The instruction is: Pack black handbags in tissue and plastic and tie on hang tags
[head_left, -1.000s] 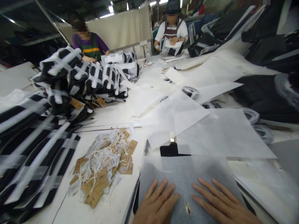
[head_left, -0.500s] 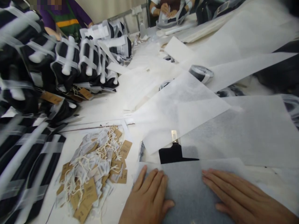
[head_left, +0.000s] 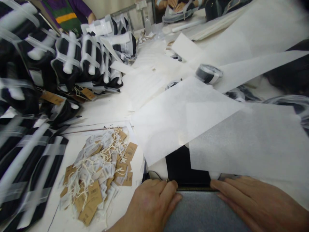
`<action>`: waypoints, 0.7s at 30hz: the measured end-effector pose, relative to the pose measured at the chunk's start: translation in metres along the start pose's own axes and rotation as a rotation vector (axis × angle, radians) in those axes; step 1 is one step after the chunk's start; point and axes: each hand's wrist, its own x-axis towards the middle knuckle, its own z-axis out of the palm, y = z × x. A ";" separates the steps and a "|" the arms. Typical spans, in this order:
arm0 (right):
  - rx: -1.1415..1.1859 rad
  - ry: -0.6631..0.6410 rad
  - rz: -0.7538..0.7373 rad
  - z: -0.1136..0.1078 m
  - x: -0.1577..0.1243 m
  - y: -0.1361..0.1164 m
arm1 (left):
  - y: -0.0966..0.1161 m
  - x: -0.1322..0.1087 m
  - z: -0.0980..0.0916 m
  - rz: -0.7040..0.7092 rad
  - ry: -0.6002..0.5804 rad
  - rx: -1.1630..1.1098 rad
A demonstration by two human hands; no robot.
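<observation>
My left hand (head_left: pixel 151 206) and my right hand (head_left: pixel 251 201) lie on a black bag (head_left: pixel 188 167) that is partly wrapped in white tissue paper (head_left: pixel 205 212). The fingers of both hands point inward and press flat along the bag's zip edge. The left hand's fingers are curled slightly over the paper's upper edge. More tissue sheets (head_left: pixel 183 112) lie over the far part of the bag.
A heap of brown hang tags with white strings (head_left: pixel 98 174) lies to the left. Wrapped black bags (head_left: pixel 72 64) are piled along the left side. Rolls of tape (head_left: pixel 209 73) sit among loose paper. Other people (head_left: pixel 64 13) work at the far end.
The view has dipped and moved closer. Both hands have slid toward the bag's zip edge, and the tissue over the bag's black flap has been pulled back, baring more black.
</observation>
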 end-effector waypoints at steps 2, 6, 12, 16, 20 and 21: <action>-0.066 -0.028 -0.062 0.006 0.014 0.000 | -0.003 0.001 0.008 -0.033 -0.051 0.056; -0.119 -0.104 -0.065 0.018 0.029 0.001 | -0.007 0.000 0.021 -0.004 -0.150 0.177; -0.061 -0.060 -0.058 0.023 0.029 0.001 | -0.005 0.001 0.026 -0.022 -0.177 0.160; -0.022 0.009 -0.094 0.020 0.028 0.000 | -0.003 0.002 0.023 0.091 -0.003 0.151; 0.051 0.034 -0.170 0.015 0.022 0.002 | -0.002 -0.002 0.018 0.343 0.053 0.061; 0.061 0.033 -0.176 0.014 0.020 0.003 | -0.002 -0.004 0.017 0.340 0.042 0.033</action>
